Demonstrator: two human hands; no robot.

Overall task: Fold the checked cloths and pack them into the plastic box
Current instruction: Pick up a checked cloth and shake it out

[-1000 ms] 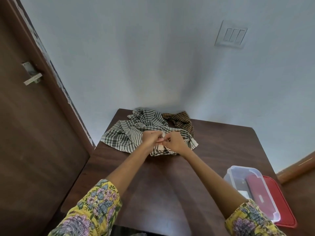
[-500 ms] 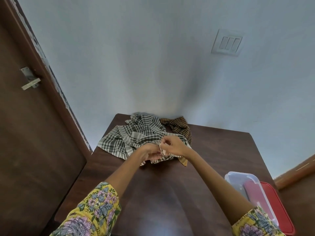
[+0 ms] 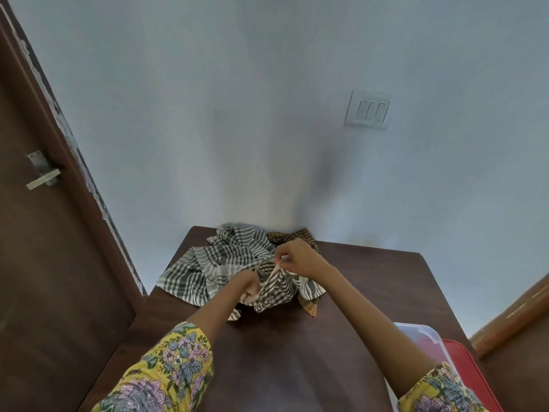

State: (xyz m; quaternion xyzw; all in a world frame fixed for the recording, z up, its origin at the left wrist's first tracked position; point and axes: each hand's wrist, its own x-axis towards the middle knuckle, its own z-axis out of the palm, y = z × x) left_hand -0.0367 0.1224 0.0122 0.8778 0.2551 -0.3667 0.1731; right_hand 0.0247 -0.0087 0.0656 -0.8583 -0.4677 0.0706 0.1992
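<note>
A person in yellow floral sleeves is standing at a dark wooden table, both arms reaching toward its far end. The grey-and-white checked cloth is lying crumpled at about twelve o'clock on the table, spreading out toward ten o'clock near the far left corner. The right hand is raised slightly above the heap, its fingers pinching a pale edge of the checked cloth and drawing that edge taut. The left hand is lying lower, at about seven o'clock from the right hand, its fingers curled into the same cloth and gripping a bunched fold; the fingertips themselves are partly hidden in the fabric. Between the two hands a strip of the cloth is stretching in a tight diagonal line. A brown checked cloth is sitting behind the grey one, at about one o'clock from the heap, and a brownish corner is poking out from beneath the grey folds at about five o'clock.

The clear plastic box is resting at about four o'clock on the table, mostly hidden by the right forearm, with a red lid lying just beside it at the table's right edge. A brown door with a metal latch is filling the nine o'clock side, and a white switch plate is showing on the pale wall at one o'clock.
</note>
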